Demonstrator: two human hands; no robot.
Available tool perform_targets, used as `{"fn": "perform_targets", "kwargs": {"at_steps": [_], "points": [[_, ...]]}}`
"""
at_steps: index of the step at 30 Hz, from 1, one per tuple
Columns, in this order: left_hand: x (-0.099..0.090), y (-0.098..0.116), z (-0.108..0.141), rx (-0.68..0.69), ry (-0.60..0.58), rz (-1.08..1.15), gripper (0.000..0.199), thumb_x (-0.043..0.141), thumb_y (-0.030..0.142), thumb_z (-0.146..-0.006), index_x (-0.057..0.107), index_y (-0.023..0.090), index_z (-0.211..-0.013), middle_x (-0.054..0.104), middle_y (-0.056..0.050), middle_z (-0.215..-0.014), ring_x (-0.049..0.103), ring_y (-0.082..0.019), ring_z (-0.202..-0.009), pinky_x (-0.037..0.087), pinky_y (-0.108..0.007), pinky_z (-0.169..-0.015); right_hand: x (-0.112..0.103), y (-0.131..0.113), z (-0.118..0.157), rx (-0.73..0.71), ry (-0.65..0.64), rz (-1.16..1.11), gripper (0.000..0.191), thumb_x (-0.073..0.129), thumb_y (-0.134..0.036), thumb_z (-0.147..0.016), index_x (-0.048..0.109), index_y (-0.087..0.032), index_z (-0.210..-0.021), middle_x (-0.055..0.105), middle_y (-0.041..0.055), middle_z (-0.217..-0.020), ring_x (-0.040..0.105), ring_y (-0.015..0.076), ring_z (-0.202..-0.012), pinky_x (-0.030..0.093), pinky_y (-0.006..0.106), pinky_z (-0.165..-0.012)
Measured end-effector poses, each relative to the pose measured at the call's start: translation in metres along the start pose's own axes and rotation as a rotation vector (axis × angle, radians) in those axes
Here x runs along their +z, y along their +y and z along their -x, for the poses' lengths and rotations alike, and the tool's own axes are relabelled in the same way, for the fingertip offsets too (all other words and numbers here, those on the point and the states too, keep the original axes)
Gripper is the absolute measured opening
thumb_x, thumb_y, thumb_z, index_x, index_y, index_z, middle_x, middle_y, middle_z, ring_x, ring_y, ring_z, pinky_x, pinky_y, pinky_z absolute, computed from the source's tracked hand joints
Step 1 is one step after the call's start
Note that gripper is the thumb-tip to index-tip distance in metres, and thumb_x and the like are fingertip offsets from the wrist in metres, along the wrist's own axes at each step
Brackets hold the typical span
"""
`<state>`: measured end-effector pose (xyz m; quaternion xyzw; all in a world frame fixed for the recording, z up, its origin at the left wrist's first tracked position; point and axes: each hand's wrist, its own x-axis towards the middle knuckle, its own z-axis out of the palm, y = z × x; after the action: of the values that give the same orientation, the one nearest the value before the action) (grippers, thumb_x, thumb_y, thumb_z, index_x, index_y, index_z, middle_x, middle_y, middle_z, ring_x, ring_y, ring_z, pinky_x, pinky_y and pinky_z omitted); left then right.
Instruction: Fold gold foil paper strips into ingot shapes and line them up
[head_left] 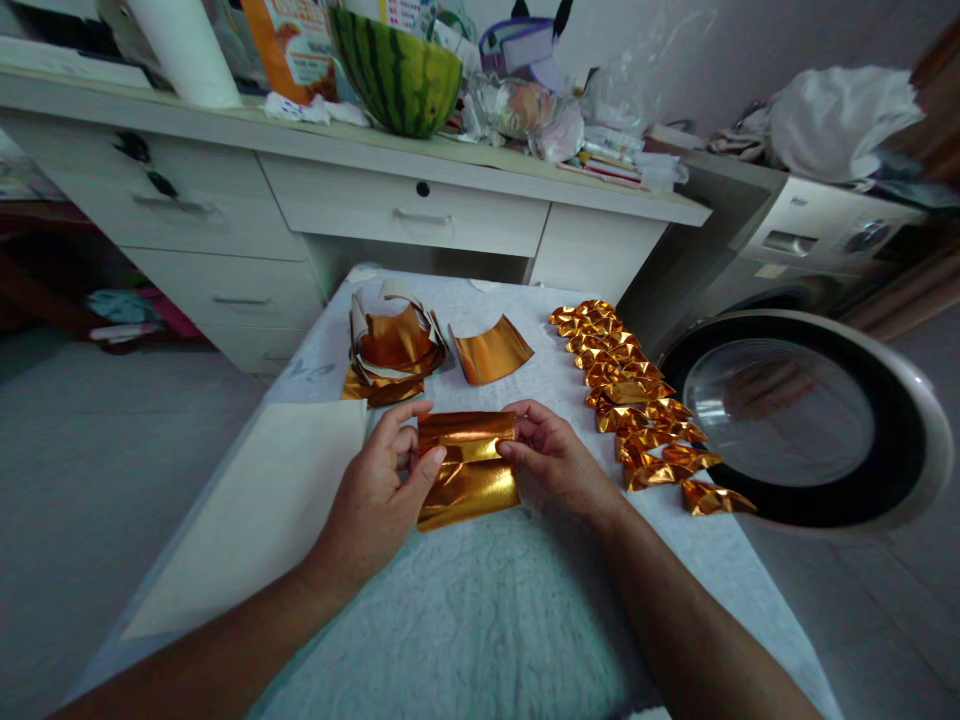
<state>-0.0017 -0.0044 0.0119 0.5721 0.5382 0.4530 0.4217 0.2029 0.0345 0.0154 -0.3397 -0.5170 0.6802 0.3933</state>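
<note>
Foil (466, 468) sits dead centre on the white cloth (480, 610), a gold sheet already rolled over along its far edge, and both hands are on it. Left hand (379, 490) pinches the 9 o'clock end, thumb lying across the shiny face and fingers curled behind the rolled lip; right hand (551, 455) nips the 3 o'clock end between thumb and forefinger. So the hands are apart, one clamped on each end, the sheet stretched between them. To my eye the step in hand is a fold along that far edge, and doing it well means keeping the pull even from both ends so the roll stays straight, not skewed. Pressing lightly would help, since this foil looks thin and creases wherever a fingertip digs in; running the thumbs outward from the middle should set a clean line. Keeping the near edge flat on the cloth should stop the sheet sliding. At 12 o'clock a loose curled sheet (491, 350) waits, with a stack (391, 350) of curling sheets at 11 o'clock. Out at 2 o'clock a long row of ingots (637, 400), folded gold pieces, runs away down the cloth's right side. Plain paper (262, 500) lies at 9 o'clock, just beside the left wrist.
</note>
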Motion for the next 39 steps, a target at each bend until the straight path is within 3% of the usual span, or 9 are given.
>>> {"fn": "perform_targets", "kwargs": {"at_steps": [8, 13, 19, 24, 33, 36, 39], "points": [[0.0, -0.006, -0.002, 0.023, 0.016, -0.023, 0.041, 0.052, 0.03, -0.089, 0.048, 0.02, -0.129, 0.062, 0.001, -0.074, 0.056, -0.012, -0.055, 0.05, -0.025, -0.057, -0.005, 0.005, -0.001, 0.003, 0.024, 0.036, 0.046, 0.077, -0.039, -0.075, 0.049, -0.024, -0.108, 0.064, -0.004, -0.08, 0.062, 0.0124, -0.069, 0.046, 0.024, -0.064], [0.0, -0.005, -0.003, 0.022, -0.004, -0.054, 0.041, 0.052, 0.029, -0.089, 0.048, 0.021, -0.128, 0.06, 0.002, -0.073, 0.057, -0.013, -0.058, 0.05, -0.026, -0.059, -0.007, 0.006, -0.001, 0.022, 0.075, 0.132, 0.036, 0.075, -0.038, -0.076, 0.053, -0.022, -0.1, 0.061, -0.0048, -0.075, 0.058, 0.0105, -0.065, 0.043, 0.023, -0.06], [-0.001, -0.003, -0.002, 0.011, -0.007, -0.081, 0.042, 0.052, 0.027, -0.087, 0.048, 0.021, -0.128, 0.06, 0.003, -0.071, 0.057, -0.013, -0.059, 0.048, -0.026, -0.059, -0.008, 0.006, 0.0, 0.002, 0.089, 0.153, 0.039, 0.071, -0.032, -0.078, 0.05, -0.024, -0.11, 0.06, -0.0058, -0.076, 0.056, 0.0102, -0.065, 0.042, 0.023, -0.059], [-0.002, -0.003, -0.003, 0.005, -0.01, -0.086, 0.042, 0.053, 0.027, -0.087, 0.048, 0.02, -0.128, 0.057, 0.004, -0.068, 0.057, -0.014, -0.059, 0.046, -0.025, -0.059, -0.01, 0.006, -0.002, 0.005, 0.095, 0.163, 0.03, 0.074, -0.037, -0.077, 0.054, -0.021, -0.094, 0.06, -0.0045, -0.074, 0.056, 0.0096, -0.064, 0.041, 0.022, -0.061], [-0.002, -0.009, -0.006, 0.045, 0.005, -0.194, 0.04, 0.05, 0.027, -0.091, 0.043, 0.024, -0.129, 0.056, 0.004, -0.075, 0.056, -0.014, -0.067, 0.045, -0.027, -0.064, -0.006, 0.005, -0.002, 0.007, 0.089, 0.05, 0.035, 0.082, -0.039, -0.068, 0.055, -0.019, -0.08, 0.061, -0.0028, -0.074, 0.055, 0.0102, -0.066, 0.042, 0.022, -0.064], [-0.003, -0.011, -0.004, 0.164, 0.176, -0.313, 0.045, 0.056, 0.024, -0.087, 0.04, 0.022, -0.129, 0.058, -0.003, -0.098, 0.058, -0.018, -0.09, 0.048, -0.033, -0.08, -0.005, 0.005, -0.002, 0.017, 0.12, 0.071, 0.037, 0.082, -0.039, -0.067, 0.052, -0.019, -0.074, 0.057, -0.004, -0.069, 0.052, 0.01, -0.063, 0.04, 0.022, -0.06], [-0.002, -0.006, 0.001, 0.424, 0.294, -0.474, 0.035, 0.059, 0.02, -0.085, 0.046, 0.019, -0.118, 0.055, -0.008, -0.112, 0.053, -0.023, -0.107, 0.044, -0.041, -0.094, -0.004, 0.007, -0.003, -0.001, 0.176, 0.084, 0.038, 0.083, -0.036, -0.066, 0.05, -0.019, -0.072, 0.055, -0.0053, -0.065, 0.049, 0.0093, -0.06, 0.037, 0.021, -0.057]]}}
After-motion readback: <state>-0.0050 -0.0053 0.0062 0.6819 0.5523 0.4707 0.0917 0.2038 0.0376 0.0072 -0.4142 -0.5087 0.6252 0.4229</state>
